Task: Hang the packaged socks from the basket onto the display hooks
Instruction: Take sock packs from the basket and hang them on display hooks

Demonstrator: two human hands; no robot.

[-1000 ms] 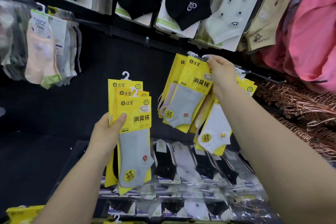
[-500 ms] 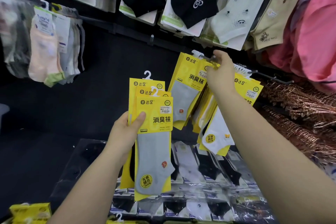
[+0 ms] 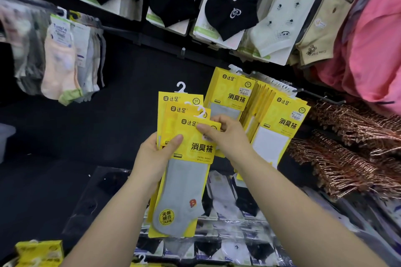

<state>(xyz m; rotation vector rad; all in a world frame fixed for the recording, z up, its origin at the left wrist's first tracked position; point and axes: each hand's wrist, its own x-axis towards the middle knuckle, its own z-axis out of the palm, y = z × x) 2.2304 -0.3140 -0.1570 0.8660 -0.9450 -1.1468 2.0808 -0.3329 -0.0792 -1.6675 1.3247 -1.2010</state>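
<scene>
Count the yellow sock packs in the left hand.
3, fanned in the left hand: front pack, pinched by the right hand; middle pack peeking above it; back pack highest, hook up. Others may hide behind.

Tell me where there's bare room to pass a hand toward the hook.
Free: black wall panel between the pastel socks and the held yellow packs. Crowded: hung yellow packs on the hook, copper hangers right, bagged socks below.
</scene>
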